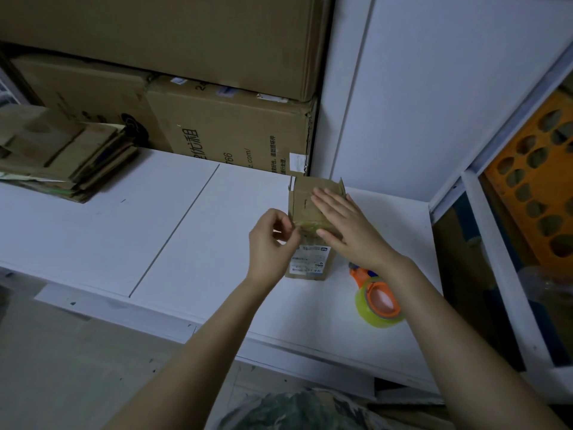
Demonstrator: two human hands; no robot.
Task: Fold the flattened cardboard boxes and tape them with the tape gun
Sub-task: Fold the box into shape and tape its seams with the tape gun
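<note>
I see the right hand lying flat on top of the small box, fingers straight and close together. The left hand is curled and pinches the box's left edge. The box sits on the white table. The tape gun lies just beside it.

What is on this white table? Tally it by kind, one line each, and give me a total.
small cardboard box: 1
tape gun: 1
stack of flattened cardboard: 1 (the pieces in it cannot be counted)
large cardboard boxes at the back: 3
Total: 6
</note>
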